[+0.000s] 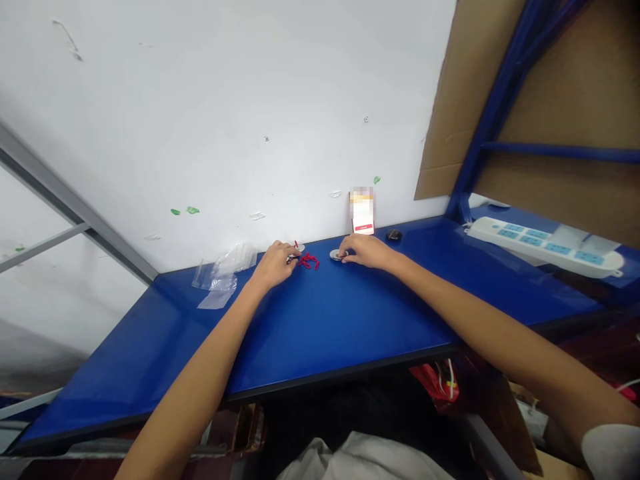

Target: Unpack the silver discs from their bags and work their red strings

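Observation:
My left hand (pixel 276 265) is over the far part of the blue table, fingers bent together. Something small and dark shows at its fingertips, too small to make out. Touching the tips is a small heap of red cord (pixel 309 261), loosely looped. Behind it, a pale round disc (pixel 301 247) lies partly hidden by the fingers. My right hand (pixel 366 251) has thumb and fingers closed at the edge of a small silver-grey round disc (pixel 335 255), on or just above the tabletop.
Clear plastic bags (pixel 225 270) lie left of my left hand. A phone (pixel 362 212) with a lit screen leans on the white wall, beside a small black object (pixel 394 235). A white power strip (pixel 545 245) stands at the right. The blue table (pixel 320 320) has a dark front edge.

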The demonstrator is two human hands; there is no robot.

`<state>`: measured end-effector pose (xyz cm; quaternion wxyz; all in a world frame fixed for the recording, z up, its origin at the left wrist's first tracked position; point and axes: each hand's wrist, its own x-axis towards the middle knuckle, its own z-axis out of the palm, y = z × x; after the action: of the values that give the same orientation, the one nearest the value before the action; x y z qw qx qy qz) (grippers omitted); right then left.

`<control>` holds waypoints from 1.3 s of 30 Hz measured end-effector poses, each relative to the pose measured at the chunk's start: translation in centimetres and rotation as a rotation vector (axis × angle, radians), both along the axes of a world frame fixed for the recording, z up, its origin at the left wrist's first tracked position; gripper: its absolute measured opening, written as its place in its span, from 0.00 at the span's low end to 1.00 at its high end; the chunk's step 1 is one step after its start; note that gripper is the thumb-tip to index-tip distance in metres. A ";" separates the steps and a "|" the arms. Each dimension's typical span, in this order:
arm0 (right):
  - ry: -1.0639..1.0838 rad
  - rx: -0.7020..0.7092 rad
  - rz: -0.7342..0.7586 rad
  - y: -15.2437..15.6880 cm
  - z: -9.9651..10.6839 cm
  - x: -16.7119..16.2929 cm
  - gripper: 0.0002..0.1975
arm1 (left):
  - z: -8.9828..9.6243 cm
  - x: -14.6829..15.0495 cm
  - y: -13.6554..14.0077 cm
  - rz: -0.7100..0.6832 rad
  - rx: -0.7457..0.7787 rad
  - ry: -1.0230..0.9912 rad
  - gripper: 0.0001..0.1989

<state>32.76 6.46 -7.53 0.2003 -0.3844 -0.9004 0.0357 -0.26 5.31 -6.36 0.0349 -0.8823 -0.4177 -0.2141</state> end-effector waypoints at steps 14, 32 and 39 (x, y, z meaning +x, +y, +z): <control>0.269 0.203 -0.027 -1.3 1.3 -0.6 0.09 | -0.7 1.3 -0.4 0.004 -0.149 0.012 0.06; 0.295 0.099 -0.060 -2.7 1.3 -2.1 0.13 | 0.3 1.9 -1.7 0.036 -0.110 0.099 0.06; 0.355 0.030 -0.068 -2.9 1.1 -2.2 0.13 | 0.6 1.5 -1.8 0.025 -0.219 -0.196 0.08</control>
<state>30.58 3.52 -6.39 0.3629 -0.3993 -0.8378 0.0828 1.23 3.50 -5.74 -0.0997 -0.8505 -0.4508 -0.2521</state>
